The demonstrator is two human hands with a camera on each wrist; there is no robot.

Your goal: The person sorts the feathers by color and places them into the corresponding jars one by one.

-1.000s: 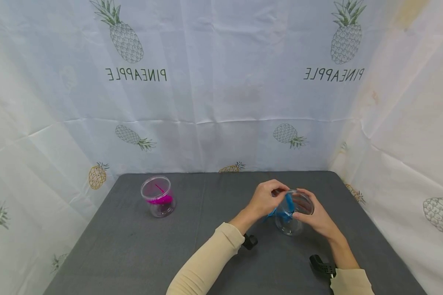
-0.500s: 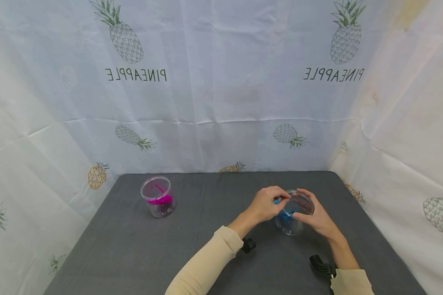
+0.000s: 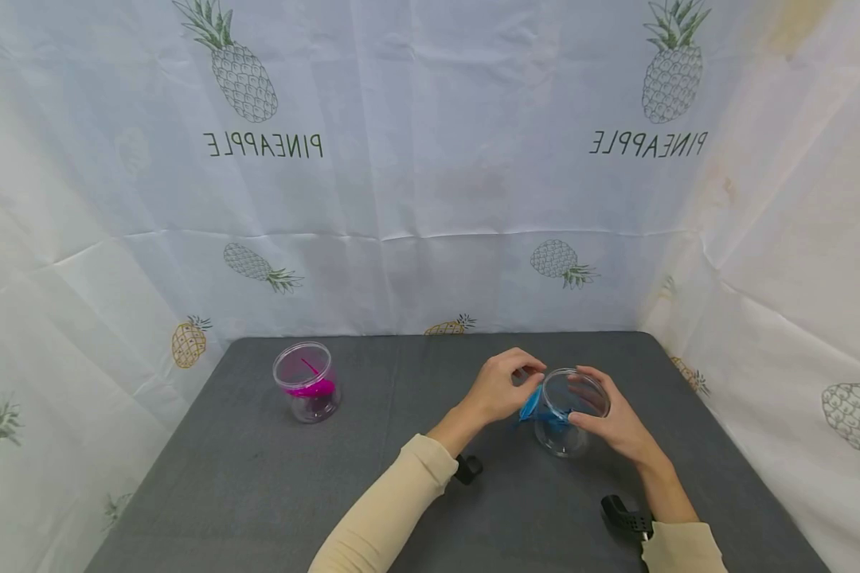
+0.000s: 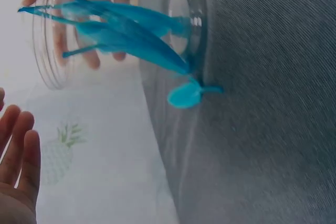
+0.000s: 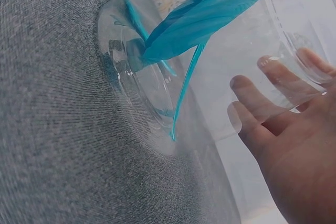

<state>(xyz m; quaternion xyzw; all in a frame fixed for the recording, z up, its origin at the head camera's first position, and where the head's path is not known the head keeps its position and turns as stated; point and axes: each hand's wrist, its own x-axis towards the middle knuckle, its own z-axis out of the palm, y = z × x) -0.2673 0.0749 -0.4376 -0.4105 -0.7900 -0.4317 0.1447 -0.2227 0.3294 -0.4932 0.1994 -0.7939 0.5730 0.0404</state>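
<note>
A clear plastic jar stands upright on the table at right, with blue feathers seen at it, several with quills pointing up. My right hand grips the jar near its rim, thumb in front and fingers round the far side. Left of the rim hovers my left hand, fingers loosely bent, apart from the jar in the left wrist view. Just below those fingertips, by the jar's left wall, shows one blue feather. A small blue feather is near the jar's base in the left wrist view.
Another clear jar, holding a bright pink feather, stands at the table's back left. Dark grey cloth covers the table. White pineapple-print curtains enclose the back and both sides.
My left hand, earlier at the rim with a blue feather, has moved left off the jar. A blue feather now shows at the jar's left side. The right hand and jar have stayed put.
</note>
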